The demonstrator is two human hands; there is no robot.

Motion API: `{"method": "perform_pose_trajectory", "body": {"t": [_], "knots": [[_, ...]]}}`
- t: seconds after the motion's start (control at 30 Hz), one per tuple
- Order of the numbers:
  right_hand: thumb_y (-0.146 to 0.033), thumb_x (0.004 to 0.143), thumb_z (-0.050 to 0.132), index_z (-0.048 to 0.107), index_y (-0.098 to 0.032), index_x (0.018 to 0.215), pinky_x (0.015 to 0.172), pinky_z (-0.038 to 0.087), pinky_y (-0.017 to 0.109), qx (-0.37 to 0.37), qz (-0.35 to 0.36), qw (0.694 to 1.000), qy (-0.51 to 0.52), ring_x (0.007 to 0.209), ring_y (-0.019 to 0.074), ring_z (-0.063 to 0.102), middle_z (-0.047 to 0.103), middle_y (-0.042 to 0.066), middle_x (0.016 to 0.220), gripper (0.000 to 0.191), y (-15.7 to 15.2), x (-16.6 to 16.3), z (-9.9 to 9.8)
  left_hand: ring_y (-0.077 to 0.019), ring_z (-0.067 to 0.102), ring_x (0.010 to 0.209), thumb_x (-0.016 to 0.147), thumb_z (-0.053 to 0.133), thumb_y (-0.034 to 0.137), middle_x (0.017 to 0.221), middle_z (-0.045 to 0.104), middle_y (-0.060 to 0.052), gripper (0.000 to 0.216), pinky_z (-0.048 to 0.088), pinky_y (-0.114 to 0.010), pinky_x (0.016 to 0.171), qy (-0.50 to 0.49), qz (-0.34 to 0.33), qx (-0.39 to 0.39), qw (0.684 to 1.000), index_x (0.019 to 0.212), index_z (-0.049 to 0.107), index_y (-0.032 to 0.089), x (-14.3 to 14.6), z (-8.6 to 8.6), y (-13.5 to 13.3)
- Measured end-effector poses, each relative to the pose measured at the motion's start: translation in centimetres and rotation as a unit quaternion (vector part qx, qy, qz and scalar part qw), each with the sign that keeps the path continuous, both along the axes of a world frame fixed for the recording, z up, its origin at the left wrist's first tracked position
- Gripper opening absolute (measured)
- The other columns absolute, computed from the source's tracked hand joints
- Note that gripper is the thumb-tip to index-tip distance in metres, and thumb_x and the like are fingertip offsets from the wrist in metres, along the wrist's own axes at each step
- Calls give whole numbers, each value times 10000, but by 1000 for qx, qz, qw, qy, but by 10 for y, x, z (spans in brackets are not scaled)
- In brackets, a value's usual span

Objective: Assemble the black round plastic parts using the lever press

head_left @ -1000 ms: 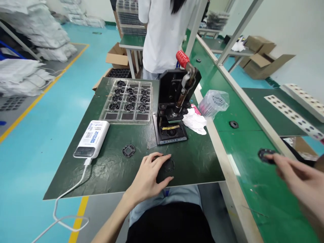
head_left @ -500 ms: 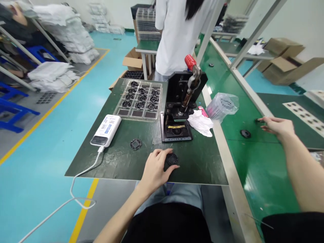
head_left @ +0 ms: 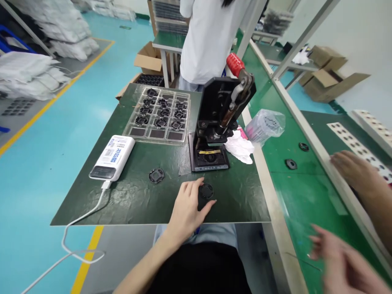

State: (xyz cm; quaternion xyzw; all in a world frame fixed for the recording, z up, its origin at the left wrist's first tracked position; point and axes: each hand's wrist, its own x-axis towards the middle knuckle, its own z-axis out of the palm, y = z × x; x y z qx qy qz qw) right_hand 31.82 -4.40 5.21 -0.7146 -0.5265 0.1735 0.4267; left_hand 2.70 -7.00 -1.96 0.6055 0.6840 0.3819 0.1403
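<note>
While left hand (head_left: 187, 209), thumb spread, arches around black disc (head_left: 207, 190) | right hand (head_left: 337, 254) blurred over green surface (head_left: 294, 196), grip unclear

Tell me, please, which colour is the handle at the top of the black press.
The handle is red; it shows best in the head view.

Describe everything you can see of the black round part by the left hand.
The black round part looks like plastic, with a thin rim around its middle. It lies flat on the dark green tabletop, between the press and the table's near edge. The left hand curves around it, finger and thumb spread; whether they touch it, I can't tell.
</note>
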Motion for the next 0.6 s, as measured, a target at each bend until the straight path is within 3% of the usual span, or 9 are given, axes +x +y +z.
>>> {"method": "perform_pose_trajectory", "body": {"t": [0.03, 0.1, 0.17, 0.23, 0.37, 0.6], "knots": [[-544, 876, 707, 811, -327, 1012, 616, 576, 424, 1, 32, 999, 24, 648, 232, 694, 755, 79, 812, 278, -8, -26, -10, -297, 631, 1104, 893, 749, 257, 1174, 690, -105, 569, 576, -481, 939, -9, -11, 0, 1000, 1382, 459, 221, 2, -2, 1], [-508, 896, 690, 812, -262, 992, 588, 605, 359, -4, 162, 982, 95, 606, 195, 693, 773, 73, 815, 290, -7, -75, -31, -272, 631, 1117, 906, 707, 169, 1192, 700, -87, 548, 572, -465, 965, -39, -53, -7, 998, 1386, 453, 243, 2, -4, 2], [-475, 904, 688, 805, -211, 986, 567, 612, 313, -28, 257, 953, 158, 586, 170, 689, 783, 75, 823, 300, 8, -113, -49, -252, 623, 1163, 900, 683, 118, 1258, 691, -84, 559, 564, -453, 1001, -68, -93, -15, 993, 1390, 450, 250, -2, -4, 1], [-455, 904, 691, 794, -182, 959, 575, 616, 290, -50, 304, 931, 193, 611, 166, 704, 786, 80, 831, 297, 27, -136, -62, -246, 624, 1185, 879, 704, 115, 1291, 679, -94, 578, 567, -442, 1009, -86, -101, -16, 991, 1385, 454, 237, -7, -4, 0], [-446, 928, 661, 754, -172, 880, 648, 625, 284, -62, 345, 919, 180, 702, 180, 739, 783, 85, 854, 294, 47, -147, -75, -255, 649, 1159, 842, 760, 146, 1231, 705, -97, 598, 583, -439, 979, -97, -69, -13, 993, 1362, 475, 219, -9, -5, -2], [-402, 981, 595, 716, -192, 877, 700, 601, 289, -47, 358, 927, 107, 726, 174, 730, 773, 68, 872, 263, 44, -141, -80, -262, 667, 1122, 846, 749, 159, 1168, 728, -82, 534, 594, -446, 953, -99, -53, -25, 993, 1317, 510, 237, -6, -3, 1]]}}
